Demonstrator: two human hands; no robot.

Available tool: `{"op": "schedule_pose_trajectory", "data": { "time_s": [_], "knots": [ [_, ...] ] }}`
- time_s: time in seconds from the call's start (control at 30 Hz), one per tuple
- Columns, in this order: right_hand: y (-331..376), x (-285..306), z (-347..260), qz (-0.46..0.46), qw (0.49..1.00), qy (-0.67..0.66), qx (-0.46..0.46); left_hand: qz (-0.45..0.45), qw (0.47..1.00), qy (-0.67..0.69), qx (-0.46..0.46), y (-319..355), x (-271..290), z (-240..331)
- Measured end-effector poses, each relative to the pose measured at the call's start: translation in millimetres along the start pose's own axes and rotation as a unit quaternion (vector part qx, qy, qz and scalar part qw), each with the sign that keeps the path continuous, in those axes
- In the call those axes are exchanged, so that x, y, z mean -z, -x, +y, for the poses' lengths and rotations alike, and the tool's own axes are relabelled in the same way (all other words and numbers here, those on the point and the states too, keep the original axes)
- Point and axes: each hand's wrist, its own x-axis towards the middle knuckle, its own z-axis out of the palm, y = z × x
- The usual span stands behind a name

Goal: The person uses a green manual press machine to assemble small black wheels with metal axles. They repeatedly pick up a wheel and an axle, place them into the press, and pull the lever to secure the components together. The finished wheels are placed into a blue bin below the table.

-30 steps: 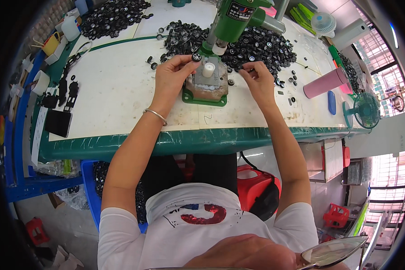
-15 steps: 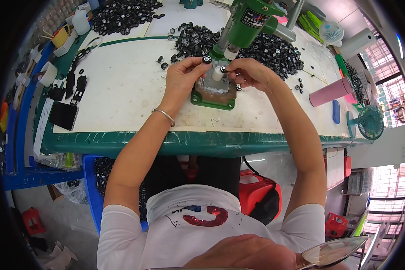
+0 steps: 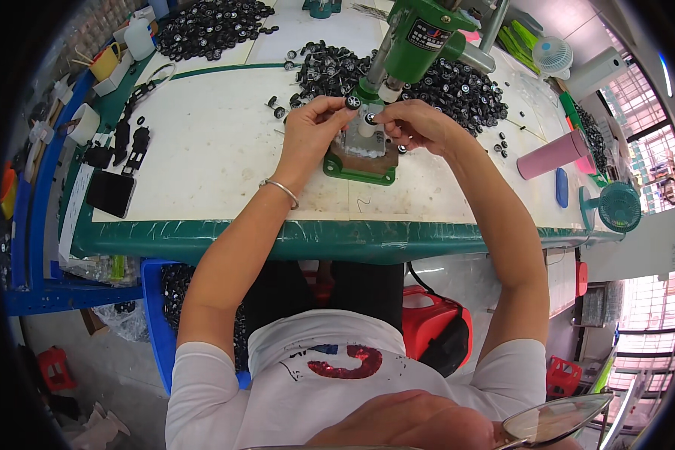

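Note:
My left hand [image 3: 312, 133] pinches a small black toy wheel [image 3: 353, 102] with a silver spoked hub between thumb and fingers. Opposite it, my right hand [image 3: 421, 126] holds another small wheel [image 3: 370, 118] at the top of a short white post [image 3: 367, 130]. Whether that wheel is fully seated on the post cannot be made out. The post stands on the metal base [image 3: 361, 166] of a green hand press [image 3: 416, 45]. Just above my hands hangs the press's pale ram tip [image 3: 389, 91], apart from the wheels.
Heaps of black wheels [image 3: 457, 97] lie behind the press, with another pile [image 3: 210, 28] at the far left. A phone [image 3: 111, 193] and dark plastic parts [image 3: 136, 150] are at left. To the right are a pink tumbler [image 3: 551, 154], a blue case [image 3: 561, 187] and a green fan [image 3: 619, 207].
My right hand has brought its wheel slightly left, from beside the white post to over its top. My left hand keeps its wheel. The whole view has shifted a little.

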Motion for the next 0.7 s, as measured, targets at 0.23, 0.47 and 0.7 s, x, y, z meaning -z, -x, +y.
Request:
{"op": "schedule_pose_trajectory", "data": {
  "time_s": [0.23, 0.47, 0.7],
  "knots": [
    [42, 39, -15, 0.110, 0.985, -0.071, 0.112, -0.086, 0.984, -0.151, -0.039, -6, -12, 28],
    [49, 89, -67, 0.203, 0.932, -0.115, 0.276, -0.076, 0.996, -0.042, -0.015, -17, -26, 14],
    [54, 79, -187, 0.269, 0.835, -0.260, 0.402, -0.082, 0.995, -0.024, -0.043, -20, -27, 8]
  ]
}}
